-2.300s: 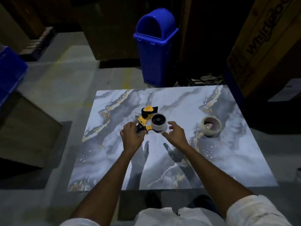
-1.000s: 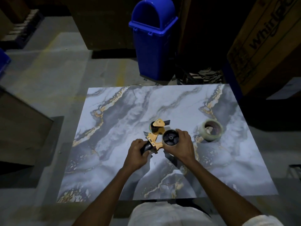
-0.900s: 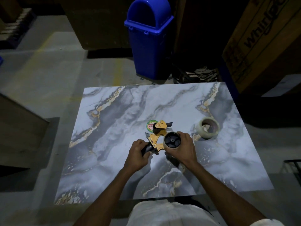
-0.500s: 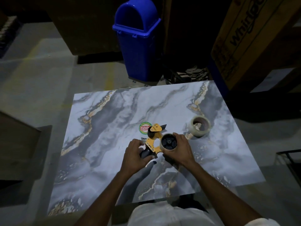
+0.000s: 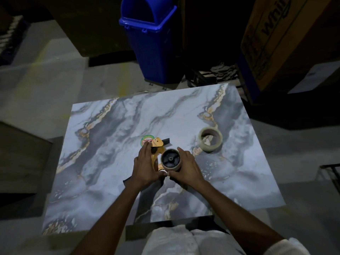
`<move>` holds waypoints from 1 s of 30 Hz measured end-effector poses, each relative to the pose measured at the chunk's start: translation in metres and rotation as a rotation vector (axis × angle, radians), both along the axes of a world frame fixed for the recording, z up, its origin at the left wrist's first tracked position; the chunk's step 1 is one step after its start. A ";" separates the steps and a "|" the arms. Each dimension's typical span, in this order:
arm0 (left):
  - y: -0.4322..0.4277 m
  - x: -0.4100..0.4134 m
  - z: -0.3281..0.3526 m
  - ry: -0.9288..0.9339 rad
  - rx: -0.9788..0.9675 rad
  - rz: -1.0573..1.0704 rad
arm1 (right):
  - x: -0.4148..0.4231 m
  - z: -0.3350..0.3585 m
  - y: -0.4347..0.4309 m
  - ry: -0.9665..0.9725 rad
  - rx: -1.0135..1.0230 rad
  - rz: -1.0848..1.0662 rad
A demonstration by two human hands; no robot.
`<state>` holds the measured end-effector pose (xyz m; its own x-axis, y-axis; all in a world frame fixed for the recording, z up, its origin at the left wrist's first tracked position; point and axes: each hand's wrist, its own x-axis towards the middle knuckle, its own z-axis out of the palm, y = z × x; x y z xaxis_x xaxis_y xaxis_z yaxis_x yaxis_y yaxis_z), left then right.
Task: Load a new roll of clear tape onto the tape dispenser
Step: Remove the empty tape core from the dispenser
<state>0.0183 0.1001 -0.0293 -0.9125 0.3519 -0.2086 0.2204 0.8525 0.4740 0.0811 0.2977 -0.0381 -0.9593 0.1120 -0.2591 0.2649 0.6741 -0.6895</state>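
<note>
**Tape dispenser being held at the middle of the bench**

The yellow and black tape dispenser [image 5: 159, 148] is being held on its side at the centre of the marble-patterned bench [image 5: 114, 144], between both hands. The left hand [image 5: 145, 167] is being laid along the yellow frame, its fingers spread and stretched toward the front end rather than curled shut. The right hand [image 5: 185, 167] is being wrapped around the spool [image 5: 170, 160], where a pale ring, whether tape or bare core cannot be told, is being carried on the black hub; thumb and fingers are being pressed against its outer wall. The two thumbs are nearly touching below the spool.

The roll of clear tape [image 5: 210, 141] is lying flat on the bench, well apart from the hands, to the right and farther from the person.

A round green and red sticker [image 5: 146, 140] is being partly covered by the dispenser's front end; its lettering is too blurred to be read. On the cardboard box [image 5: 276, 39] at the upper right, the letters "Whirl" are being shown, cut off by the frame edge. A blue bin [image 5: 150, 43] is standing beyond the bench.
</note>
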 end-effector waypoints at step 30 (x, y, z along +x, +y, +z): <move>0.011 -0.010 0.001 -0.021 -0.221 -0.050 | -0.047 0.034 -0.022 -0.085 0.324 0.208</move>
<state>0.0087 0.1108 -0.0285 -0.8895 0.3406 -0.3045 0.2574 0.9242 0.2821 0.0337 0.2757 -0.0041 -0.9470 0.0067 -0.3212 0.1467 0.8985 -0.4138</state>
